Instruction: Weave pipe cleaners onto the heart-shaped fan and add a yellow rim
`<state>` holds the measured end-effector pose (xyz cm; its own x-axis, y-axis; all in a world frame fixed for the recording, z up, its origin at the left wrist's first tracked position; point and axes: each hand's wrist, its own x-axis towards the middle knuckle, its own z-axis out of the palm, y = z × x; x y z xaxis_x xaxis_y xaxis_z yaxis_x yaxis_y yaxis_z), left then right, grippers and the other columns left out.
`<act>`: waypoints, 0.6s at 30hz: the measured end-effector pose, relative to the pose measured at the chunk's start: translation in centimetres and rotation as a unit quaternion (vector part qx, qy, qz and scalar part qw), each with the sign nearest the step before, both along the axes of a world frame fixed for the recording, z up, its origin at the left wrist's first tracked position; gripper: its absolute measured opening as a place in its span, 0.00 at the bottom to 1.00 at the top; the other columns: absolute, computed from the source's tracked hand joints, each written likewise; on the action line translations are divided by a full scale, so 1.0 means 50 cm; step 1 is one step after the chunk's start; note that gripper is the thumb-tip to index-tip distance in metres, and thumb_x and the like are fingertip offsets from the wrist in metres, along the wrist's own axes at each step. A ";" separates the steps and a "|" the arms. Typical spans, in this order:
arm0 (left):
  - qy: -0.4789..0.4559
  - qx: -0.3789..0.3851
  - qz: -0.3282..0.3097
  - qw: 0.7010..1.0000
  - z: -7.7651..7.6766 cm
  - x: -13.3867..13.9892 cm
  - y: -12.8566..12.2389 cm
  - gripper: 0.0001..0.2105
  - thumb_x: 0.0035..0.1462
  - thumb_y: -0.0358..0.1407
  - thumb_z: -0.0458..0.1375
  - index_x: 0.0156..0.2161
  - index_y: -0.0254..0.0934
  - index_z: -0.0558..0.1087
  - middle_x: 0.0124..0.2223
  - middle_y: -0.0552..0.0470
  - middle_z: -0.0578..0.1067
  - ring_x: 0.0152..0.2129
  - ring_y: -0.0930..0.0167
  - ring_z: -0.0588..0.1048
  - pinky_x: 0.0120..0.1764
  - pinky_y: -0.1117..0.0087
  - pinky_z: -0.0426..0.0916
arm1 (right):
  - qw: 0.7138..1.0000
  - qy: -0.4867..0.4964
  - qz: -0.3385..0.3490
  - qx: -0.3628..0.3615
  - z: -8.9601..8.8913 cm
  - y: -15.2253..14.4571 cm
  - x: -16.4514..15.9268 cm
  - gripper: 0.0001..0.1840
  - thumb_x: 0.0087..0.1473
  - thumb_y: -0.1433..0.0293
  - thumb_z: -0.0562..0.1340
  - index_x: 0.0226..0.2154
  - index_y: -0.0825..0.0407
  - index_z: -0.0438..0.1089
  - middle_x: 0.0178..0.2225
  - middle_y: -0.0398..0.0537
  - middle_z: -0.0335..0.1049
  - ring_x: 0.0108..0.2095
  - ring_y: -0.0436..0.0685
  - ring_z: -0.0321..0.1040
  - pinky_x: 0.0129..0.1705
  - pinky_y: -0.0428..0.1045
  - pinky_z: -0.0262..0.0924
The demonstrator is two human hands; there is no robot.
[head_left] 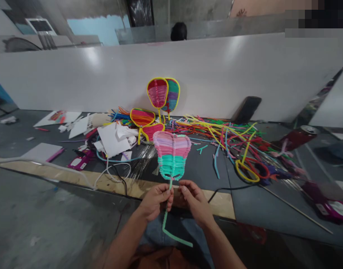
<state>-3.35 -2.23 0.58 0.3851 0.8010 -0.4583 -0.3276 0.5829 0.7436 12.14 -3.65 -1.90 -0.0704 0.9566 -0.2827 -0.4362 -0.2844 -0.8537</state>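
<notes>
A fan-shaped piece made of fuzzy pipe cleaners (pixel 173 155), pink and lilac above and turquoise below, stands upright in front of me. My left hand (pixel 157 200) is closed around its pale green stem (pixel 177 239), just under the fan's base. Below that grip the stem hangs down and bends sharply to the right. Close by on the right, my right hand (pixel 195 200) has its fingers half curled near the base, thumb and index tips slightly apart, and nothing shows between them. Finished-looking yellow-rimmed fans (pixel 157 93) lean against the white partition behind.
Loose pipe cleaners (pixel 207 127) pile up along the partition (pixel 104 78). A phone (pixel 247 109) leans there too. Right lie a drink can (pixel 299 136), a yellow loop (pixel 247 172), a purple glue gun (pixel 328 205) and a thin stick (pixel 297 209). Left are papers (pixel 114 140) and a white cable (pixel 76 170).
</notes>
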 end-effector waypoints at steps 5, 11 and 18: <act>-0.020 -0.007 -0.035 0.999 -0.002 0.008 -0.003 0.17 0.40 0.42 0.69 0.27 0.32 0.69 0.19 0.56 0.68 0.13 0.80 0.64 0.18 0.77 0.59 | 0.987 0.151 0.050 -0.020 0.013 0.016 -0.013 0.16 0.45 0.58 0.68 0.31 0.52 0.69 0.20 0.39 0.63 0.19 0.44 0.56 0.21 0.41 0.53; -0.004 -0.002 -0.053 0.999 -0.003 0.017 -0.006 0.17 0.40 0.43 0.69 0.27 0.32 0.69 0.18 0.56 0.68 0.13 0.79 0.64 0.18 0.77 0.59 | 0.981 0.186 0.046 -0.039 0.019 0.020 -0.021 0.15 0.42 0.61 0.70 0.28 0.53 0.69 0.17 0.37 0.63 0.17 0.44 0.57 0.19 0.40 0.54; 0.032 0.021 -0.065 0.997 -0.003 0.015 -0.003 0.18 0.41 0.45 0.68 0.26 0.33 0.69 0.19 0.56 0.68 0.13 0.79 0.64 0.18 0.77 0.60 | 0.982 0.180 0.040 -0.028 0.025 0.022 -0.024 0.16 0.41 0.59 0.70 0.25 0.52 0.68 0.17 0.38 0.65 0.16 0.44 0.58 0.19 0.40 0.54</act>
<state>-2.60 -2.41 0.42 0.4579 0.7654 -0.4521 -0.2013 0.5847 0.7859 10.93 -2.55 -0.63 -0.2493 0.9276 -0.2783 -0.6819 -0.3722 -0.6297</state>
